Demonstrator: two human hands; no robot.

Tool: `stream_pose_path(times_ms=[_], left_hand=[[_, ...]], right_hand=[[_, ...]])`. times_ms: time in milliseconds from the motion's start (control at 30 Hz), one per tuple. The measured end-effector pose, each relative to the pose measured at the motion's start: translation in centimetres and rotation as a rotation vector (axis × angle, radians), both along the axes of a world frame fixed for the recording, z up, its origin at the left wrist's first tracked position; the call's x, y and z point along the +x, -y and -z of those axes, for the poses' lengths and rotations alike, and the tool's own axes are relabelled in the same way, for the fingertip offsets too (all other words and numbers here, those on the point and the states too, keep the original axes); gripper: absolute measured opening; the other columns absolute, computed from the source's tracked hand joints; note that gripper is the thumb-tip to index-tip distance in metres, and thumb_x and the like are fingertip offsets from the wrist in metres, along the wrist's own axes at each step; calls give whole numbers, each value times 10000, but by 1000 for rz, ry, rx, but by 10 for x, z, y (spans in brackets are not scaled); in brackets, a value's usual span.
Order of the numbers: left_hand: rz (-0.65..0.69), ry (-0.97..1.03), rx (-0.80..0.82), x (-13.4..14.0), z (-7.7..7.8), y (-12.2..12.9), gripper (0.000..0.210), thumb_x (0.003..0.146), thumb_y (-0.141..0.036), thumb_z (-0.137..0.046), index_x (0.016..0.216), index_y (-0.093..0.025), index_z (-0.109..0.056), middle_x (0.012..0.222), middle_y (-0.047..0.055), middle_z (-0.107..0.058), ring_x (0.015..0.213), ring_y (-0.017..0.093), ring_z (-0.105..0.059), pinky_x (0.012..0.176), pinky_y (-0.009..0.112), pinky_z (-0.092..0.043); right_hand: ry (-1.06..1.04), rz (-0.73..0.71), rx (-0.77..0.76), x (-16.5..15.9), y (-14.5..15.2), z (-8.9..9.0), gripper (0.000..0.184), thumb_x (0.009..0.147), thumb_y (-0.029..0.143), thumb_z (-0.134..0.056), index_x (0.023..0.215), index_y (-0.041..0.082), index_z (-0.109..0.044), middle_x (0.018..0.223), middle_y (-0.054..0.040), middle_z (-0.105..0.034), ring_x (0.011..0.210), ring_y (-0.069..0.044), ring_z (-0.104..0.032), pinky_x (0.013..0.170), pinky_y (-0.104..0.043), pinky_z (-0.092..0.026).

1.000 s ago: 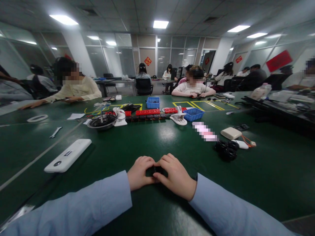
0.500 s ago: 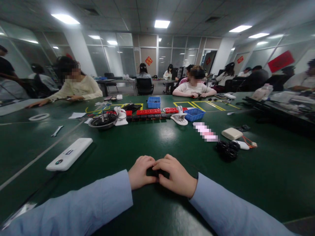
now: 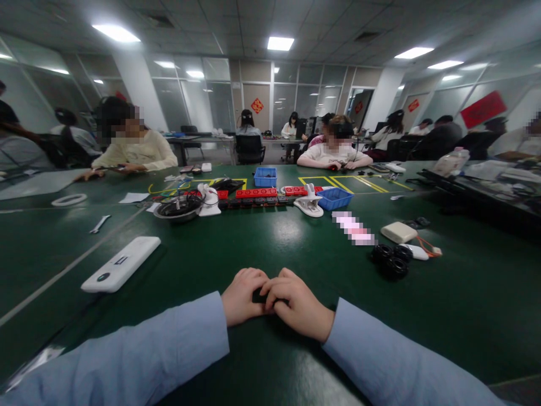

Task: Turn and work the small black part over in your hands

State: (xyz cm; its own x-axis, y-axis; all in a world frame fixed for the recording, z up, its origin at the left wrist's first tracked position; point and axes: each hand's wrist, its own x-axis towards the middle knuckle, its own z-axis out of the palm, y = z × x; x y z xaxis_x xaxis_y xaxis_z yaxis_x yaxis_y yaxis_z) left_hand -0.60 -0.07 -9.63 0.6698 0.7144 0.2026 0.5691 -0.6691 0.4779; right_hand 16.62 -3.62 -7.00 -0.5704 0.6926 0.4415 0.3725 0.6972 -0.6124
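My left hand (image 3: pixel 245 296) and my right hand (image 3: pixel 301 304) meet low in the middle of the view, above the green table (image 3: pixel 190 262). Their fingertips touch, and the fingers of both are curled in. Between them shows a small dark patch, but the fingers cover most of it and I cannot make out what it is. Nearest on the left lies a white power bank (image 3: pixel 122 264) with a cable from its near end. To the right sits a cluster of black rings or rollers (image 3: pixel 393 260).
Farther back stand a red and black power strip row (image 3: pixel 256 193), white clamps (image 3: pixel 209 202), a bowl of cables (image 3: pixel 177 208) and blue bins (image 3: pixel 265 176). A wrench (image 3: pixel 100 224) lies left, a beige box (image 3: pixel 398 232) right. Co-workers (image 3: pixel 333 153) sit across the table.
My right hand's fingers have curled in slightly and shifted a little left, closer over my left fingertips. At the far left, a co-worker's outstretched arm has drawn back.
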Motion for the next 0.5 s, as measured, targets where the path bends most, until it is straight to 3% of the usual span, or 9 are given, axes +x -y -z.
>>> stream_pose_path(times_ms=[500], left_hand=[[0,-9,-15,0,-2,0,205,624,-256,-730,755,-176,-595,905,18,-586,880,210,-520,811,342,-370]], right_hand=[[-85,-20,122,-6,-2,9,290,610,-80,-398,501,159,-521,666,17,-642,621,-109,-483,654,-271,-337]])
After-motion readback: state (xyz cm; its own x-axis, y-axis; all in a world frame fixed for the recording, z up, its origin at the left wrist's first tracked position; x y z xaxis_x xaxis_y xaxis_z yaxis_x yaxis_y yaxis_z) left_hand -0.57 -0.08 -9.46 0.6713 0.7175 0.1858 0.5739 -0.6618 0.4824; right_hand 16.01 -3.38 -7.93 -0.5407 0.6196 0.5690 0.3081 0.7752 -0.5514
